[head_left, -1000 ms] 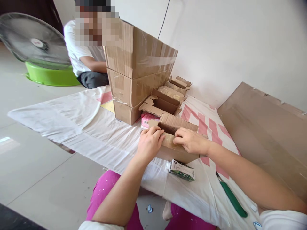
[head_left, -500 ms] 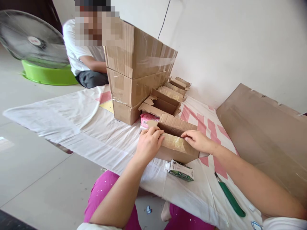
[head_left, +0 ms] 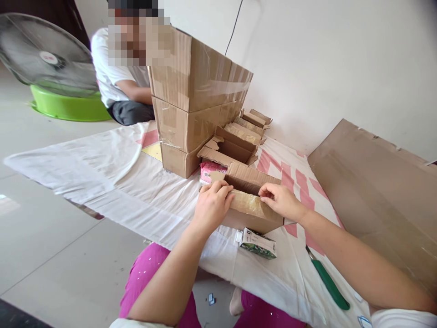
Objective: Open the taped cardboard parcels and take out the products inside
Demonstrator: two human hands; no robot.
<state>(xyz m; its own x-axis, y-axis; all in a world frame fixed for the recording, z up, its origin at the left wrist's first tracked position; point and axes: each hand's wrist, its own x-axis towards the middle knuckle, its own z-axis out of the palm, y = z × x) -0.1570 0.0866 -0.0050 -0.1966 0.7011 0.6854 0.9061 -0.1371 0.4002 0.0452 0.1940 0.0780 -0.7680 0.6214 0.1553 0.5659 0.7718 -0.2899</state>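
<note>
An open cardboard box (head_left: 252, 223) stands on the cloth in front of me, its near flap (head_left: 251, 204) folded outward and covered with shiny tape. Over the left end of the box's near edge, the fingers of my left hand (head_left: 213, 200) are bent and closed on the cardboard. My right hand (head_left: 282, 199) is at the right part of the same flap, thumb and forefinger pinched together at its tape. The tips of that pinch are partly hidden. A small green-and-white drink carton (head_left: 258, 243) lies on its side against the box's near side.
A green-handled knife (head_left: 329, 284) lies at right. Taped cardboard boxes (head_left: 174, 127) form a tall stack behind, with more open boxes (head_left: 235, 148) and a pink packet (head_left: 210, 172) beside it. A large cardboard sheet (head_left: 372, 191) leans at right. A person (head_left: 116, 77) sits behind the stack.
My right hand has shifted slightly and its fingers have curled into a tighter pinch at the flap. My left hand and the box have stayed in place.
</note>
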